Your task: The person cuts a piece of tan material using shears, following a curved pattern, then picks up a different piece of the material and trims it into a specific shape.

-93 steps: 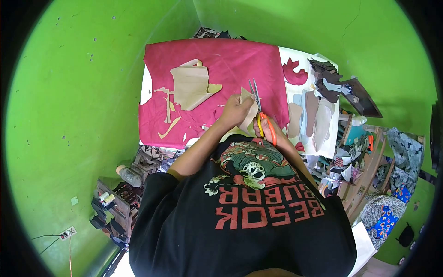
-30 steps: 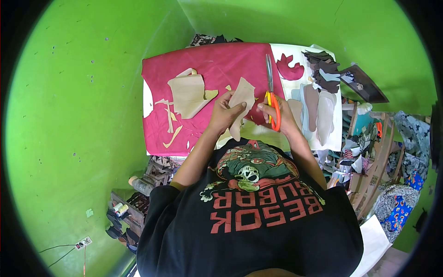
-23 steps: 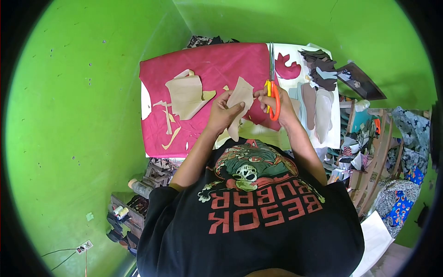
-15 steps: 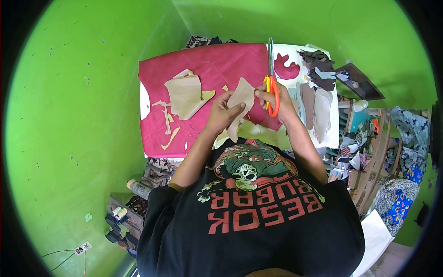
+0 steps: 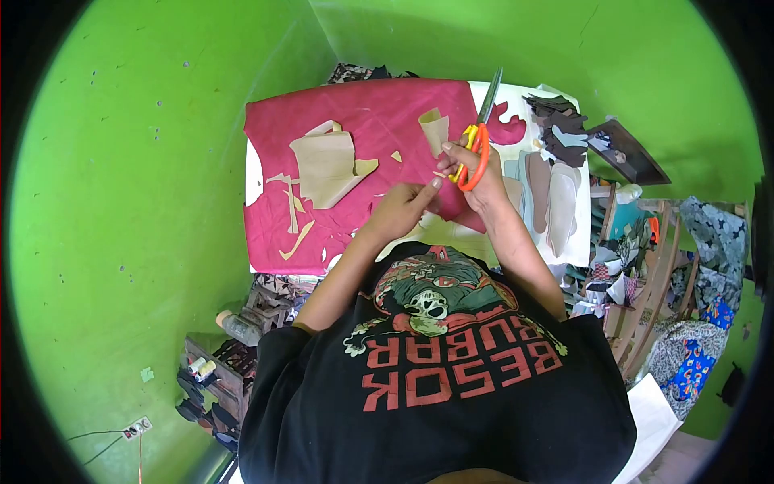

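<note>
My right hand (image 5: 477, 173) is wrapped round scissors (image 5: 476, 149) with orange and yellow handles, their blades pointing up and away from me. A curled tan piece (image 5: 434, 129) sticks out beyond the thumb of that hand and appears pinched there. My left hand (image 5: 405, 206) is closed, thumb and fingers together, just left of the right fingers. A thin pale sliver shows near its thumb tip; I cannot make out what the fingers hold. Beneath both hands lies dark red fabric (image 5: 379, 105), bearing a larger folded tan sheet (image 5: 324, 165) and several narrow scraps (image 5: 298, 240).
The white tabletop (image 5: 576, 234) carries stacked grey and brown cut pieces (image 5: 538, 189), dark pieces (image 5: 556, 109) and a red cutout (image 5: 508, 127). A dark tray (image 5: 629, 152) sits off the right edge. Green walls (image 5: 145, 202) stand close at left and behind.
The tan piece has left my left hand and is now curled upward by my right hand. The scissors tilt further right, and my left hand has dropped slightly toward me.
</note>
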Demonstrator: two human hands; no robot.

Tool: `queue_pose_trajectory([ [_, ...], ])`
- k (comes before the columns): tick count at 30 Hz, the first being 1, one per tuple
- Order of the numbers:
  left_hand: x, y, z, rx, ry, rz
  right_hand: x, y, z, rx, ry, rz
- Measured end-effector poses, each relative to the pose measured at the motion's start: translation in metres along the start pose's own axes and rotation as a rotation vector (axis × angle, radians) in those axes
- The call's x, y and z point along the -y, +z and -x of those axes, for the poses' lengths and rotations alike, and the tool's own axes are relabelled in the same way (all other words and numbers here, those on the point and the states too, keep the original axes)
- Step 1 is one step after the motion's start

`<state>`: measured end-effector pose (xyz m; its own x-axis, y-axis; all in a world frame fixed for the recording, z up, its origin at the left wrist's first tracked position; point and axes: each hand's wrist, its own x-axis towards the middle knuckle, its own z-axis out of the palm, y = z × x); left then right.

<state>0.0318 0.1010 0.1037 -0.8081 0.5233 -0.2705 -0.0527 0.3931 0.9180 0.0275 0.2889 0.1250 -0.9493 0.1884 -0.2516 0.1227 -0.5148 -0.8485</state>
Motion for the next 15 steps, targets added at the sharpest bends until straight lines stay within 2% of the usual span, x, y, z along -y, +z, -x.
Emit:
queue_pose_trajectory([
  [1, 0.015, 0.011, -0.007, 0.109, -0.133, 0.177, 0.001, 0.001, 0.001, 0.009, 0.045, -0.048],
  [2, 0.042, 0.026, -0.016, 0.147, -0.049, 0.293, 0.002, 0.0, 0.001, 0.014, 0.089, -0.098],
  [3, 0.037, 0.029, -0.017, 0.149, -0.05, 0.288, 0.001, -0.001, 0.0, 0.013, 0.087, -0.103],
  [5, 0.028, 0.036, -0.015, 0.275, 0.092, 1.309, -0.004, -0.007, 0.002, 0.07, 0.227, -0.129],
  [6, 0.009, 0.033, -0.014, 0.276, 0.144, 1.317, -0.002, -0.001, 0.008, 0.048, 0.209, -0.186],
  [10, 0.014, 0.038, -0.028, 0.185, 0.154, 1.365, 0.002, 0.001, 0.012, 0.089, 0.28, -0.194],
  [12, 0.016, 0.041, -0.03, 0.021, 0.1, 1.324, 0.001, 0.001, 0.013, 0.063, 0.207, -0.162],
  [13, 0.018, 0.04, -0.032, 0.027, 0.102, 1.321, 0.002, 0.0, 0.012, 0.061, 0.201, -0.164],
  [15, 0.027, 0.037, -0.032, -0.202, -0.076, 1.286, 0.005, -0.003, 0.013, 0.035, 0.216, -0.104],
])
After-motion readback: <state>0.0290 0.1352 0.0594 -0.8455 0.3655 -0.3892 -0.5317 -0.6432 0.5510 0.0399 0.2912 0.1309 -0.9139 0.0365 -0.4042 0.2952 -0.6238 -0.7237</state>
